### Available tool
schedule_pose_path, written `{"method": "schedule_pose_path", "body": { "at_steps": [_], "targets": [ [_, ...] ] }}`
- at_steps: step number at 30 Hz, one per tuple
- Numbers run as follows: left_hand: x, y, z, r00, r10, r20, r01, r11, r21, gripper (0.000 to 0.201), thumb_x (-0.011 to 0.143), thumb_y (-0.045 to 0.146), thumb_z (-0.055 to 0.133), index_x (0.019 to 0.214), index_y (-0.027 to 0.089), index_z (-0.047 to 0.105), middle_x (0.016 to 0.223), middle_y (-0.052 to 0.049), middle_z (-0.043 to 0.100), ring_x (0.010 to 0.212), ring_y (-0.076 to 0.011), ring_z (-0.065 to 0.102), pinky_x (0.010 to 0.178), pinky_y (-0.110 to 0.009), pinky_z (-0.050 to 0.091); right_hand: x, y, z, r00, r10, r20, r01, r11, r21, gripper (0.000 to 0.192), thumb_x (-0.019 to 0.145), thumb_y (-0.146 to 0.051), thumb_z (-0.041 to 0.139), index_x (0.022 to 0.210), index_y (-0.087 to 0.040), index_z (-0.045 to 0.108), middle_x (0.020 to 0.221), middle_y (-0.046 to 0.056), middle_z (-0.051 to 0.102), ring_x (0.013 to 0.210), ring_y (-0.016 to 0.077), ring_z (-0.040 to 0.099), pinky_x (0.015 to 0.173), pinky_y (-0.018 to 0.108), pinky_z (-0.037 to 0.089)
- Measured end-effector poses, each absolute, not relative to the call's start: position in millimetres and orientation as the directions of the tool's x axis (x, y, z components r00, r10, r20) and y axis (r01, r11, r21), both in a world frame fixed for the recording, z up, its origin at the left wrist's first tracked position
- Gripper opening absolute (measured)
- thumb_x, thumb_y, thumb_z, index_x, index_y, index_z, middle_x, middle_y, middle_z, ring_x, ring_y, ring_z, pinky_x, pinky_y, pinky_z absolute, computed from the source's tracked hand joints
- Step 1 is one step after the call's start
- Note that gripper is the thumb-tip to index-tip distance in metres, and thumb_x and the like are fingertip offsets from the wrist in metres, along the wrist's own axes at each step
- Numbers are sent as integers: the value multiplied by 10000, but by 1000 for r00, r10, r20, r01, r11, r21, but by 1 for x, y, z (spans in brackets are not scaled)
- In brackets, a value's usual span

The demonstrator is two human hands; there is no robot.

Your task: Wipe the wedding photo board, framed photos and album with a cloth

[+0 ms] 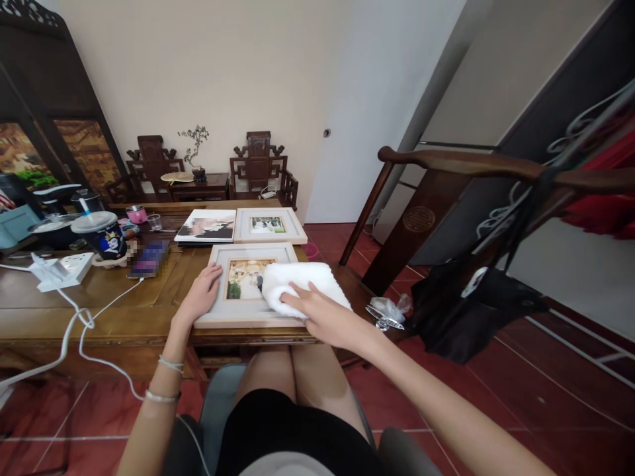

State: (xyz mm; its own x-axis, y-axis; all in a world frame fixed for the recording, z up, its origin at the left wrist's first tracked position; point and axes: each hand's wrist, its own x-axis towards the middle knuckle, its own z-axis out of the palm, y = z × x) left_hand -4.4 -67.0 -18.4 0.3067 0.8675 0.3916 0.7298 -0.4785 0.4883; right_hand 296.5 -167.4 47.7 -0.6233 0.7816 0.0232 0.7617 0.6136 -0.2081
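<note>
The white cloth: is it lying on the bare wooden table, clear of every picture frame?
No: the white cloth lies on the nearest picture frame, pressed down by the right hand.

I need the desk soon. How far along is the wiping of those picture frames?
In hand: the right hand presses a white cloth on the nearest frame, steadied by the left hand. Two more frames lie behind, untouched; none is visibly finished.

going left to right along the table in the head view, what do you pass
power strip → lidded cup → phone → left hand → photo frame → white cloth under the right hand
</note>
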Motion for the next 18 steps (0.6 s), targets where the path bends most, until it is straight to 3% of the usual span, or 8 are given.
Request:
{"method": "schedule_pose_path", "body": {
  "at_steps": [2,8,14,18],
  "targets": [
    [-4,-68,-18,304,872,384,737,-471,485,466,910,284,382,1280,97,596,1391,-146,551,1391,-265,392,1175,-487,281,297,-146,41,-598,798,69,777,599,-194,698,640,94,345,1286,-143,463,1301,191,560,1426,303,301,1113,551,258],
    [-5,-67,-18,305,877,371,743,-463,483,477,907,284,380,1283,80,590,1400,-155,539,1400,-264,379,1179,-481,271,300,-95,36,-479,856,196,820,516,-247,665,670,78,340,1295,-118,452,1245,199,588,1309,334,444,1023,557,353],
    [-5,-67,-17,301,876,376,723,-467,509,471,902,292,398,1283,95,592,1401,-145,542,1392,-254,394,1179,-469,277,290,-130,43,-554,829,75,817,558,-145,632,674,93,340,1252,-113,492,1245,213,568,1376,338,364,1085,582,266],
    [-4,-67,-17,307,868,390,714,-481,509,479,896,286,397,1273,70,598,1389,-158,550,1385,-253,403,1178,-454,284,282,-181,59,-637,770,-29,764,626,-155,617,650,96,341,1201,-117,516,1272,213,561,1393,341,340,1113,572,249]
  ]
}}
